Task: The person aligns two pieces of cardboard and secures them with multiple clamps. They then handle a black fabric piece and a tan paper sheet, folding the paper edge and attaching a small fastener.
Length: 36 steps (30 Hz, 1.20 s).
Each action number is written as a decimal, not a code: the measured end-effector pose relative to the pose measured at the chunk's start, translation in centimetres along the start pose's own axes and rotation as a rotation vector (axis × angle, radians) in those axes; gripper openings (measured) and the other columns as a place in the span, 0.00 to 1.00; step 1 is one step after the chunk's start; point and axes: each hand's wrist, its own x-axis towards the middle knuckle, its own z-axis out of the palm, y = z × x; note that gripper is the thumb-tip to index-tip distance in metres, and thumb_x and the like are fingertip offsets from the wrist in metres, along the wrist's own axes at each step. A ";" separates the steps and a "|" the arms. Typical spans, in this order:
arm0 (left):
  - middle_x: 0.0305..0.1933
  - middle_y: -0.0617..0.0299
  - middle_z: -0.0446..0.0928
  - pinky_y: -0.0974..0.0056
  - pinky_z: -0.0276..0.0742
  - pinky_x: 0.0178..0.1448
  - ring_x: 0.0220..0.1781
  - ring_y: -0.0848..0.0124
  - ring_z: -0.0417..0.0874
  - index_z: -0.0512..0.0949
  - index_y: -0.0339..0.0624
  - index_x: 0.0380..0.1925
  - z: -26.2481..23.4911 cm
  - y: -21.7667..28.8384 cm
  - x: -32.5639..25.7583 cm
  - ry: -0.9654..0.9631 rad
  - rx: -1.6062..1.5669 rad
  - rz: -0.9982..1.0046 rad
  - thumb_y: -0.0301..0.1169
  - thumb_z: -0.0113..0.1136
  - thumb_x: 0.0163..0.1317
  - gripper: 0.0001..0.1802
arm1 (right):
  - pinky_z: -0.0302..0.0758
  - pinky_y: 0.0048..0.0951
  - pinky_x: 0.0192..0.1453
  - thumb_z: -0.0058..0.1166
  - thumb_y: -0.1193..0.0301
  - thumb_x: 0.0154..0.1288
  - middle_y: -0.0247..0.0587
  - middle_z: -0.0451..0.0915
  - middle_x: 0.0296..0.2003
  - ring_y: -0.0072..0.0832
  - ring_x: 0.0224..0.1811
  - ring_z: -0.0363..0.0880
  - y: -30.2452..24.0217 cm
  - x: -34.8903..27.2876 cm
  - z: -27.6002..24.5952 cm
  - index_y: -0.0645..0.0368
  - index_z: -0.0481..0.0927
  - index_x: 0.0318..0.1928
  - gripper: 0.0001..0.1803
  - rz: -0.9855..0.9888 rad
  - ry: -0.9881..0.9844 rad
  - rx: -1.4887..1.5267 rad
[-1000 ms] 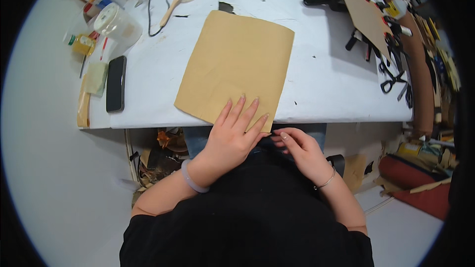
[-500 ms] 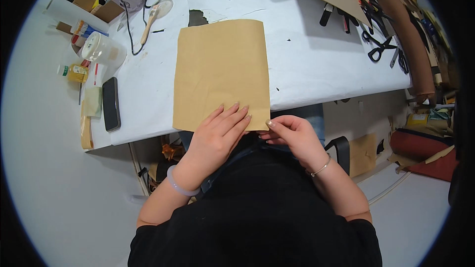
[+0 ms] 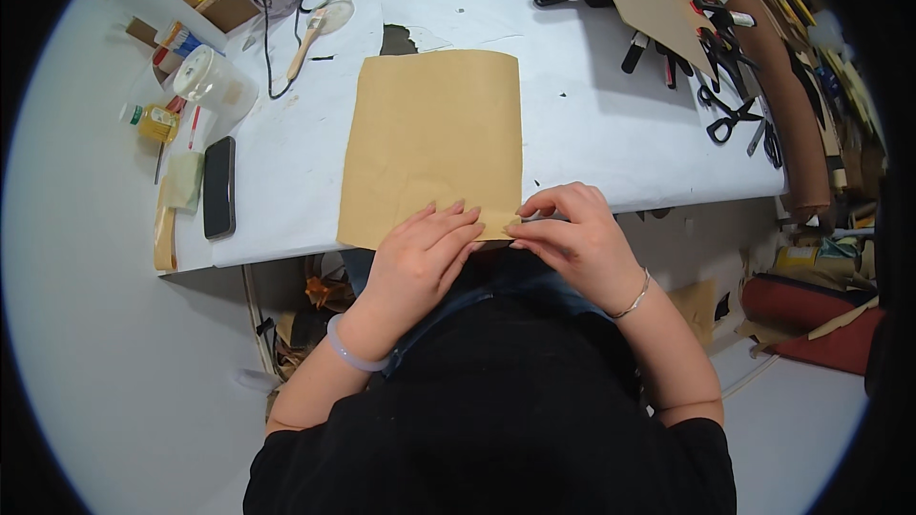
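A large tan sheet (image 3: 436,133), either leather or heavy paper, lies on the table with its near edge at the table's front. My left hand (image 3: 420,253) rests on the sheet's near edge, fingers stretched out together and lying flat. At the near right corner, my right hand (image 3: 577,243) pinches the sheet between thumb and fingers. Its index finger is bent above the right edge. The fingertips of both hands almost meet. What lies under the sheet at that corner is hidden.
A phone (image 3: 219,188), a clear jar (image 3: 215,81) and a brush (image 3: 307,43) are on the left. On the right are scissors (image 3: 730,116), a tan board (image 3: 654,10) held by several black clamps, and a brown roll (image 3: 801,124). The white-covered table (image 3: 592,153) ends near my waist.
My right hand has moved up at the corner, with its index finger now raised and bent over the right edge. The left hand stays on the sheet. The whole view has shifted slightly.
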 end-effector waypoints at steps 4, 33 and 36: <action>0.54 0.58 0.86 0.50 0.80 0.66 0.61 0.60 0.86 0.85 0.41 0.47 0.0 0.2 0.0 0.004 -0.033 -0.034 0.25 0.66 0.66 0.10 | 0.71 0.33 0.54 0.75 0.73 0.51 0.28 0.83 0.41 0.30 0.44 0.79 0.3 0.5 -0.2 0.50 0.89 0.38 0.12 -0.021 -0.008 0.014; 0.62 0.56 0.83 0.47 0.75 0.72 0.67 0.57 0.81 0.83 0.41 0.55 -1.0 -0.7 1.8 -0.080 0.060 -0.155 0.21 0.66 0.60 0.21 | 0.71 0.32 0.52 0.74 0.76 0.52 0.25 0.88 0.43 0.28 0.41 0.79 6.3 3.5 -2.3 0.48 0.89 0.42 0.15 -0.184 -0.073 0.053; 0.62 0.56 0.83 0.47 0.74 0.72 0.67 0.57 0.82 0.83 0.41 0.54 -0.9 -0.1 2.2 -0.079 0.068 -0.171 0.25 0.68 0.61 0.19 | 0.70 0.31 0.51 0.74 0.76 0.52 0.23 0.88 0.41 0.27 0.39 0.79 6.7 3.7 -2.5 0.49 0.89 0.40 0.13 -0.185 -0.058 0.074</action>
